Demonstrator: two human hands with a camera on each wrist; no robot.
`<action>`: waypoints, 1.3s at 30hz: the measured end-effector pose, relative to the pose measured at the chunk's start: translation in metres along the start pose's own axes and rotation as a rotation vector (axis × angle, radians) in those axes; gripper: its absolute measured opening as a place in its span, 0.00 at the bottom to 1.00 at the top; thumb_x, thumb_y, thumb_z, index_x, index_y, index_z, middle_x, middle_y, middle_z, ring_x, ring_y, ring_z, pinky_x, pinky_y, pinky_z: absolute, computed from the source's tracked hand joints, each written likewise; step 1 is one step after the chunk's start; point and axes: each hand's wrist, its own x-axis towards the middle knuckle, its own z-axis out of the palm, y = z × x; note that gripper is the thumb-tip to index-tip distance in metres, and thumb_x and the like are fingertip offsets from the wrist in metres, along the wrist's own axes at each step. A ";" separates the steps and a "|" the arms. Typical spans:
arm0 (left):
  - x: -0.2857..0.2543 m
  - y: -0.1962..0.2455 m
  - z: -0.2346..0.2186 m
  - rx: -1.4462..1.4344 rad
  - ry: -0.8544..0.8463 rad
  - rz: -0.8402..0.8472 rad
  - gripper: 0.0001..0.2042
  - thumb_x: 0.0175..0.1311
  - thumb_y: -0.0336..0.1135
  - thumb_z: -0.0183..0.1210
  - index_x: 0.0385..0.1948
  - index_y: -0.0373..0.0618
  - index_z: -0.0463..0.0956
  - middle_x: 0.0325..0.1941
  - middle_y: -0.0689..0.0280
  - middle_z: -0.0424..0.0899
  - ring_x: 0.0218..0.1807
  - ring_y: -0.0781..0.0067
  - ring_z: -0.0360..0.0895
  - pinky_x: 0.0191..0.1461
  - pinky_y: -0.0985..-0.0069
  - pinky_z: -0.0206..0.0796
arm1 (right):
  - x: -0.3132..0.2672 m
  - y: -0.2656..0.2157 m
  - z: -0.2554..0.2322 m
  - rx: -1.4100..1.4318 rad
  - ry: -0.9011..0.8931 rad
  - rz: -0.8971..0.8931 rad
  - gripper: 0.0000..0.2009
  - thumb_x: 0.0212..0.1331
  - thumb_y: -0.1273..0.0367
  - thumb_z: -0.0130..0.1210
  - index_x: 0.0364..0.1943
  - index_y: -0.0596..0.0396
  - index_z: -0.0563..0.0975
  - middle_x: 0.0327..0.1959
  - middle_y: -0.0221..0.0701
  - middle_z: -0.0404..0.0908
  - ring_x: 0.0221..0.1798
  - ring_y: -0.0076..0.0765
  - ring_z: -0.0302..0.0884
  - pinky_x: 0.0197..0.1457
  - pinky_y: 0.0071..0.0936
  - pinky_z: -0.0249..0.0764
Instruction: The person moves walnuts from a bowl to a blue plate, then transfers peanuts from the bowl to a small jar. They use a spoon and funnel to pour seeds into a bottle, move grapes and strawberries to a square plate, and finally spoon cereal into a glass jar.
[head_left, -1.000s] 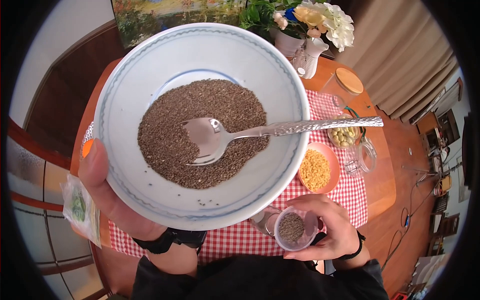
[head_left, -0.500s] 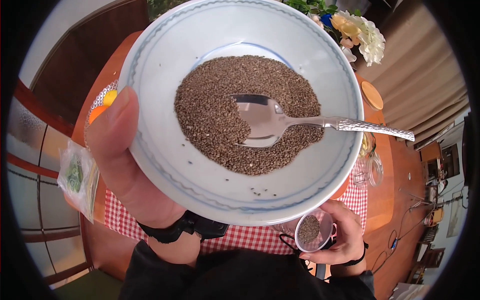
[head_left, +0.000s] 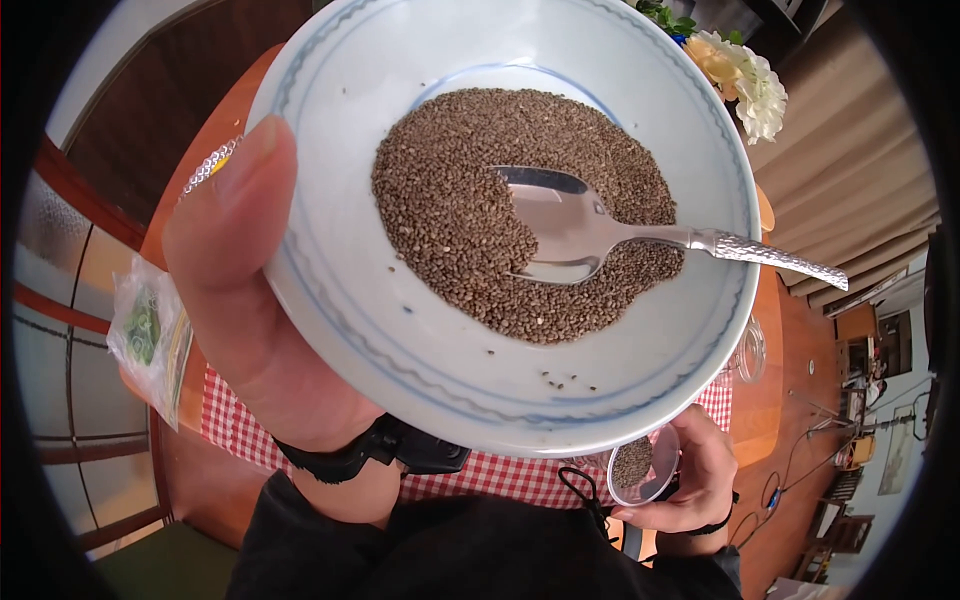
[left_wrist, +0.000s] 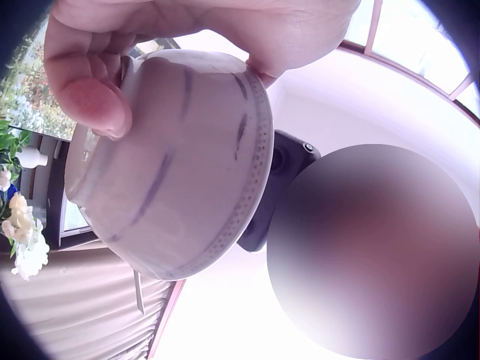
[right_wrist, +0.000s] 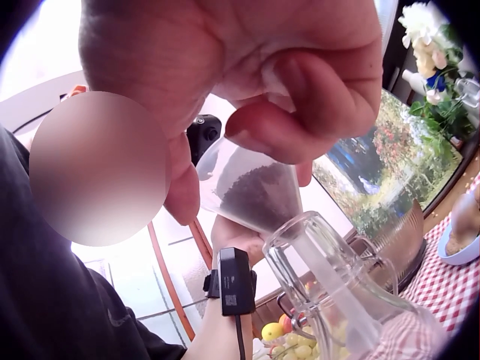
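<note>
My left hand (head_left: 260, 320) grips a white bowl (head_left: 330, 210) with blue-green lines, raised close before the head camera, thumb along its rim. Small dark brown seeds (head_left: 450, 190) fill its bottom. On them lies a metal spoon (head_left: 570, 230), its hammered handle jutting past the right rim. In the left wrist view, fingers curl under the bowl's foot (left_wrist: 172, 165). Lower down, my right hand (head_left: 703, 475) holds a small clear plastic cup (head_left: 645, 470) tilted on its side, with similar seeds inside. A clear glass jar (right_wrist: 307, 262) stands beside the cup in the right wrist view.
A red-checked cloth (head_left: 235, 420) covers part of the wooden table, largely hidden by the bowl. At the left edge sits a plastic bag (head_left: 148, 335) with something green. White flowers (head_left: 760, 95) rise at the back right. Grapes (right_wrist: 300, 349) show in the right wrist view.
The bowl has moved up and to the right in the head view, covering the pink bowl of yellow bits. The right hand with the cup has shifted right, partly behind the bowl's rim.
</note>
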 end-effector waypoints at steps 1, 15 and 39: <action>-0.001 0.000 0.003 0.000 0.002 -0.008 0.26 0.66 0.50 0.45 0.52 0.32 0.71 0.51 0.47 0.77 0.48 0.57 0.80 0.56 0.64 0.72 | 0.000 0.000 0.000 0.000 -0.002 0.001 0.40 0.32 0.65 0.76 0.54 0.68 0.68 0.46 0.49 0.78 0.46 0.44 0.80 0.48 0.32 0.76; -0.001 -0.006 0.004 0.110 0.084 0.124 0.25 0.65 0.50 0.46 0.49 0.33 0.73 0.48 0.50 0.80 0.44 0.60 0.82 0.49 0.66 0.77 | 0.004 0.003 0.000 -0.018 -0.021 -0.048 0.44 0.33 0.64 0.76 0.58 0.68 0.65 0.45 0.49 0.79 0.46 0.46 0.81 0.49 0.32 0.76; 0.002 -0.009 -0.003 0.204 0.104 0.243 0.24 0.64 0.50 0.48 0.47 0.34 0.74 0.45 0.51 0.81 0.42 0.62 0.82 0.47 0.67 0.78 | 0.002 0.001 -0.001 -0.063 -0.023 -0.029 0.43 0.32 0.63 0.77 0.56 0.69 0.67 0.45 0.48 0.78 0.47 0.45 0.80 0.49 0.32 0.76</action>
